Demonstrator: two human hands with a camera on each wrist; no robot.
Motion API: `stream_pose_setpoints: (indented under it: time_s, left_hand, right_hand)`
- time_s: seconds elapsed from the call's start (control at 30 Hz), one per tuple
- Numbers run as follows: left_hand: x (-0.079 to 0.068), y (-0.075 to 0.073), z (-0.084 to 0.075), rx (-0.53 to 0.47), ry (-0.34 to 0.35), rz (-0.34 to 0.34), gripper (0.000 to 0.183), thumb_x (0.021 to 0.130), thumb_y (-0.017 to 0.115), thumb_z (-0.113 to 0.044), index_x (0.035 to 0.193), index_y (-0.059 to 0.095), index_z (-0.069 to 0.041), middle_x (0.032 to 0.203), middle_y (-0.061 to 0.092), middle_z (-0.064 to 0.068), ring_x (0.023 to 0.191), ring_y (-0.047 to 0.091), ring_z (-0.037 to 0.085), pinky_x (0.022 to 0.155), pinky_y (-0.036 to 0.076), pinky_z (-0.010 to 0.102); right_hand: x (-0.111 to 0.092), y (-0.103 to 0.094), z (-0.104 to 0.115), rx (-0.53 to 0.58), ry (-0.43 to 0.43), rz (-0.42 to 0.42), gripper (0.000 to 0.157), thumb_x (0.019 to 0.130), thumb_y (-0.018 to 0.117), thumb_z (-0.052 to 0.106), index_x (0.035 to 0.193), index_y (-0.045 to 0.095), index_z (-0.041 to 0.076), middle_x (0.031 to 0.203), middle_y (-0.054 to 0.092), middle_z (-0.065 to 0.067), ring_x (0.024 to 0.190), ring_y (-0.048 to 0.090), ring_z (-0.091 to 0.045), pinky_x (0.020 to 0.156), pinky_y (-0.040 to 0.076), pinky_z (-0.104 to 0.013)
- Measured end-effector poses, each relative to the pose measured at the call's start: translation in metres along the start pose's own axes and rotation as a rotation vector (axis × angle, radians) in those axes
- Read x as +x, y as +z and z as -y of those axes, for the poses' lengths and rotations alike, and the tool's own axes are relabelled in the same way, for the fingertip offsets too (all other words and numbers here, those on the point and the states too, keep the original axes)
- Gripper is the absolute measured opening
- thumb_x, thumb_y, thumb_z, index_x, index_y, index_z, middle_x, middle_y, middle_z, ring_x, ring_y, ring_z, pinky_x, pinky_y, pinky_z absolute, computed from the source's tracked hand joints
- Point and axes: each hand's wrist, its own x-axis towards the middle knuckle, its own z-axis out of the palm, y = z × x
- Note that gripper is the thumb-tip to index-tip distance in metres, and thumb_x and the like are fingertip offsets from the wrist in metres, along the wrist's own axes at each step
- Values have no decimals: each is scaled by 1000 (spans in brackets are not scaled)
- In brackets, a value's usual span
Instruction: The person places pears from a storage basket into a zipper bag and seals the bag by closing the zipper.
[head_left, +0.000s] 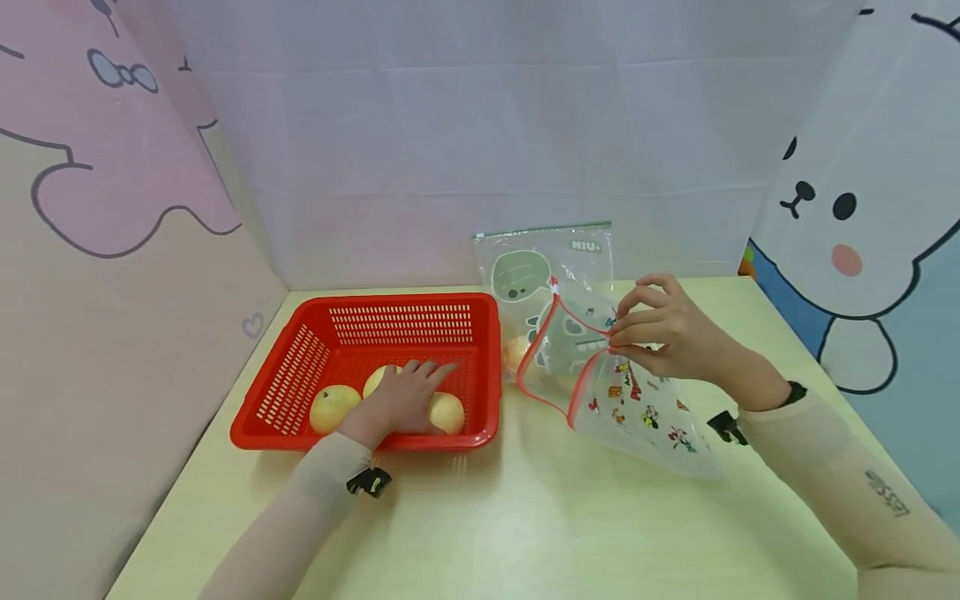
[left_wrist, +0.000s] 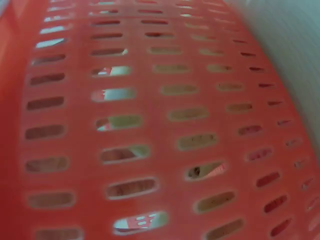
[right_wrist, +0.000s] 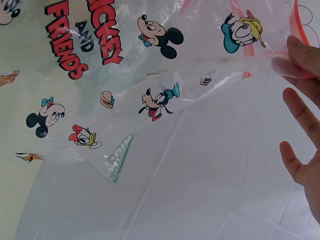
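Note:
In the head view my left hand (head_left: pixel 405 402) reaches palm down into a red basket (head_left: pixel 491 367), over round pale yellow fruit. One fruit (head_left: pixel 447 413) lies to the right of its palm, another (head_left: pixel 333 408) to its left, and a third (head_left: pixel 381 380) shows behind its fingers. Whether the fingers close on a fruit I cannot tell. My right hand (head_left: pixel 667 329) pinches the red zip edge of a clear cartoon-printed zip bag (head_left: pixel 637 408), whose mouth gapes toward the basket. From the right wrist, thumb and fingertip (right_wrist: pixel 302 55) grip that edge, other fingers spread.
Behind the printed bag, a second clear zip bag (head_left: pixel 543 242) with a green zip leans near the back curtain (head_left: pixel 450 150). A pale fruit (head_left: pixel 516 352) shows at its lower left. The basket's slotted wall (left_wrist: pixel 150 115) fills the left wrist view. All stands on a pale table (head_left: pixel 525 525).

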Motion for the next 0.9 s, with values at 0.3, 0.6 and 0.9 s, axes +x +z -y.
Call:
stream_pose_setpoints:
  time_s: [0.3,0.6,0.9]
  left_hand:
    - [2,4,1,73,31,-20,69,78,75,-54,133,58,-16,125,65,10,115,52,34,98,37,59]
    - [-1,-1,-3,107,52,-76,69,77,77,-47,135,58,-14,124,65,12,119,54,34,106,32,61]
    - [-7,-32,-17,38,100,-322,68,74,75,-48,131,60,-14,112,64,6,109,56,26,108,32,59]
  right_hand:
    - [-2,0,0,1,11,-14,43,101,55,37,75,73,9,72,69,-1,79,56,-26,86,31,-58]
    - [-5,2,-2,-5,17,-13,45,102,54,39,75,74,9,72,69,-1,79,56,-26,85,31,-58]
    - [-6,3,-2,3,16,-17,43,102,54,39,76,73,10,72,70,0,79,57,-26,84,31,-59]
